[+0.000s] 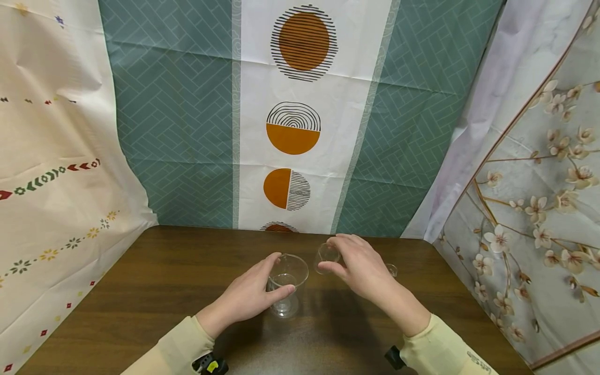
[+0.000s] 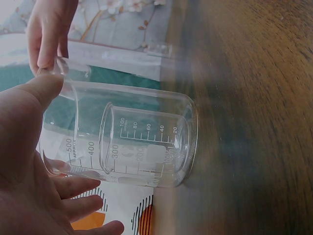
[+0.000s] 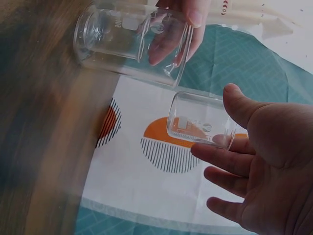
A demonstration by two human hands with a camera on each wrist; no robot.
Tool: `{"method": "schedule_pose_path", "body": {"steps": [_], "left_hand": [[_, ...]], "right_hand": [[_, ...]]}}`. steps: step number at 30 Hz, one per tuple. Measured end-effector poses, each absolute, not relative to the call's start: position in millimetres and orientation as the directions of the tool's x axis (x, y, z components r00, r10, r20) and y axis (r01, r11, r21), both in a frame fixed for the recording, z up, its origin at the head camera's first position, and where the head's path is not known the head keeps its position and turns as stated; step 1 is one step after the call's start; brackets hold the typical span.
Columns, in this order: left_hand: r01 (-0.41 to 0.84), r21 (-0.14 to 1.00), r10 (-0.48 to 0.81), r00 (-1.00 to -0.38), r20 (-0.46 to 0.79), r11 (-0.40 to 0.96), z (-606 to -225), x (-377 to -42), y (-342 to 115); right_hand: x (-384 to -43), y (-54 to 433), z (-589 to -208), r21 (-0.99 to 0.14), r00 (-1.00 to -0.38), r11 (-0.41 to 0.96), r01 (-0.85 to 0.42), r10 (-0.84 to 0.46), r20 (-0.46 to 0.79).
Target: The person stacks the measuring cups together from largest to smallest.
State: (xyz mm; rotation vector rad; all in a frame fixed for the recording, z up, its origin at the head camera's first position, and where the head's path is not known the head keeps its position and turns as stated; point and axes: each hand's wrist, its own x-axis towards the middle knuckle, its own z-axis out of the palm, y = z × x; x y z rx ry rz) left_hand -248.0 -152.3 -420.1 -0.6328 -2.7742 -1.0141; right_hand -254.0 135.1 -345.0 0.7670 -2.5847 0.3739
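A large clear glass beaker [image 1: 288,271] with white volume marks stands upright on the wooden table. My left hand [image 1: 250,291] grips it near the rim, thumb on the near side and fingers on the far side. Inside it sits a smaller beaker [image 2: 142,129], marked up to 100 in the left wrist view. My right hand [image 1: 358,263] pinches another small beaker [image 3: 198,120] between thumb and fingers. This one is held above the table, just right of the large beaker and apart from it.
Another small clear glass piece [image 1: 391,270] stands on the table [image 1: 154,291] beyond my right wrist, mostly hidden. A patterned cloth [image 1: 290,104] hangs behind the table's far edge. Further cloths hang at the left [image 1: 70,156] and right [image 1: 539,219].
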Motion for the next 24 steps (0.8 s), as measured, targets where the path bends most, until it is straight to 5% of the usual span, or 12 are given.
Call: {"method": "schedule_pose_path", "body": {"steps": [24], "left_hand": [[0.415,0.594,0.342,-0.909,0.238,0.689,-419,-247,-152]], "right_hand": [[-248,115,-335,-0.147,-0.759,0.794,-0.59,-0.484,0.435]]}}
